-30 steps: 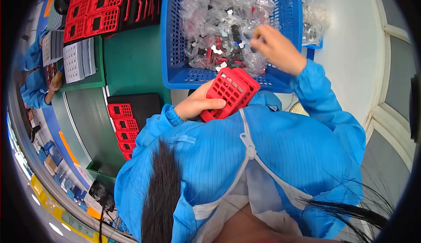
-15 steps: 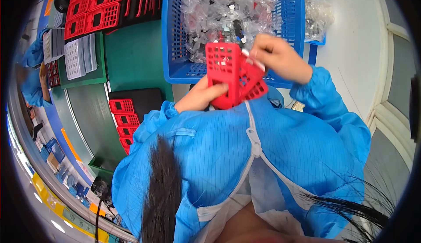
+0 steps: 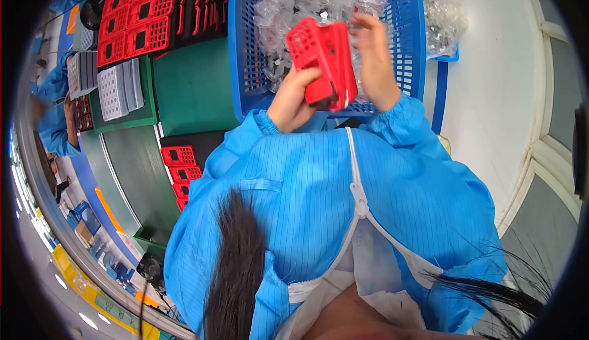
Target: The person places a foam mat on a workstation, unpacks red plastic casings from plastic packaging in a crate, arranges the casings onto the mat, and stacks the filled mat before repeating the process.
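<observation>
Nearest the body, the left hand (image 3: pixel 293 102) is closed round the lower end of some red perforated frames (image 3: pixel 336 64), thumb across the front one, likely so their upper parts stay free for the other hand. The right hand (image 3: pixel 375 61) is beside them, fingers loosely curled and partly open (whether anything small is pinched there, I cannot tell). Just beyond, a blue basket (image 3: pixel 248 104) contains clear plastic bags (image 3: pixel 276 8), its high walls probably keeping them together. Farther left, more red frames (image 3: pixel 147 8) lie in rows on black padding, perhaps against scratches; past pale trays (image 3: pixel 112 94) is a co-worker's sleeve (image 3: pixel 56 132)
</observation>
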`<action>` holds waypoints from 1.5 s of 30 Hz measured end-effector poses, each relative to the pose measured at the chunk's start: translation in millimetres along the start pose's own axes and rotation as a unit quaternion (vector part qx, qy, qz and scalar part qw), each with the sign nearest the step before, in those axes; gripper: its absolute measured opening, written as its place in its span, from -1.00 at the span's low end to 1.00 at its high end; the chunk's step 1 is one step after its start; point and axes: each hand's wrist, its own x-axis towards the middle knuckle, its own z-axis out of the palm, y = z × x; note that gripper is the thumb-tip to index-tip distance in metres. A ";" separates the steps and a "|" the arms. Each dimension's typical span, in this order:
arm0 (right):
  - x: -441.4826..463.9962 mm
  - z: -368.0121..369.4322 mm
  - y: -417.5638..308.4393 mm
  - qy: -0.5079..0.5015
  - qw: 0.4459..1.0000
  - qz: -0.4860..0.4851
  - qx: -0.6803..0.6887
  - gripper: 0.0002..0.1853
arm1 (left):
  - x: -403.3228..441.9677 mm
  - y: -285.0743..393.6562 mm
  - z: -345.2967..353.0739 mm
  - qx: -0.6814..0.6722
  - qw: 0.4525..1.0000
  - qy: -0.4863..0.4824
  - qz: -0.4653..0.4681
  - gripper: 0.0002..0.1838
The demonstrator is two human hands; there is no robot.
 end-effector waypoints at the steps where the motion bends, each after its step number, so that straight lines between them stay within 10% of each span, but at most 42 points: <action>1: -6.5 -7.5 -7.3 0.048 0.998 -0.012 -0.039 -0.70 | 6.0 -2.3 -1.6 -0.043 0.999 0.024 0.011 -0.62; 4: -39.7 -14.3 -35.3 -0.113 0.962 -0.031 -0.247 -0.67 | 20.1 -11.2 3.8 -0.085 0.986 0.052 0.134 -0.67; 12: -33.3 10.6 -27.5 -0.039 0.974 0.046 -0.218 -0.66 | 32.2 -14.8 34.2 -0.045 0.933 0.145 0.327 -0.69; 15: -26.5 13.9 -20.0 -0.028 0.984 0.168 -0.047 -0.65 | 29.1 -16.9 34.4 -0.033 0.935 0.139 0.325 -0.69; 20: -41.7 -11.1 -7.3 0.007 0.996 -0.057 -0.075 -0.62 | 30.1 -4.3 13.6 -0.103 0.972 0.111 0.181 -0.69; 21: -38.1 -30.3 -12.2 0.050 0.985 0.136 -0.088 -0.63 | 29.6 -0.4 8.5 -0.136 0.977 0.102 0.129 -0.68; 24: -27.6 -35.6 15.5 -0.045 0.992 0.090 -0.073 -0.65 | 38.0 -5.5 2.2 -0.133 0.979 0.091 0.121 -0.68; 32: -38.0 -14.7 12.8 -0.146 0.981 -0.057 -0.113 -0.73 | 31.3 -9.7 4.8 -0.195 0.971 0.023 0.135 -0.66; 38: -39.4 -22.6 21.2 -0.138 0.965 0.180 0.131 -0.62 | 11.8 -32.3 25.6 -0.121 0.971 0.036 0.202 -0.57; 45: -35.7 -21.1 5.7 -0.067 0.990 0.105 0.064 -0.66 | -1.6 -28.0 44.0 0.047 0.946 0.052 0.317 -0.50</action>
